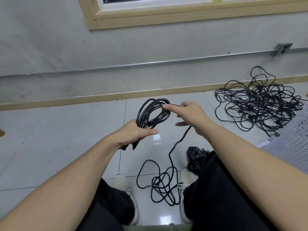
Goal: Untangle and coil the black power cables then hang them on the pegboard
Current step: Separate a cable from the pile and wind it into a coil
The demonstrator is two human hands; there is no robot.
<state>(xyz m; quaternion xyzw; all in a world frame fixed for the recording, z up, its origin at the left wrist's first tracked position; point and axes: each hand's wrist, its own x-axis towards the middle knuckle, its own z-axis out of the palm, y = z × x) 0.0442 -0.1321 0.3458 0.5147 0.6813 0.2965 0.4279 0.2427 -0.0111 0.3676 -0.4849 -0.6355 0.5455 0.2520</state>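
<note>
Head view, looking down over both forearms at a glossy pale tiled floor (66, 130).

Left hand (133, 133), just left of centre: fingers are curling round the lower end of a partly wound coil of black power cable (152, 112), thumb lying straight along the bundle and pointing toward 3 o'clock. The loops are standing up out of the fist toward 12 o'clock.

Right hand (190, 114), just right of centre: index finger is stretching straight toward 9 o'clock, its tip touching the top of the coil. The other fingers are partly blurred, so whether they are pinching the strand cannot be told. A loose black cable tail (171, 152) is running from under this hand down toward 6 o'clock, ending in a slack tangle on the floor between two off-white sneakers (123, 182).

At 5 o'clock, beside the right knee in black trousers, a finished black cable bundle (195, 157) is lying on the tiles.

At 2 o'clock, well apart from the hands, a large heap of tangled black power cables (260, 102) is sprawling on the floor against the wood-coloured skirting.

At 3 to 4 o'clock, a white perforated metal pegboard (293, 140) is lying flat at the frame edge, touching the heap's near side.

At 12 o'clock, a grey wall with a thin metal conduit (150, 63) and a beige-framed window.
</note>
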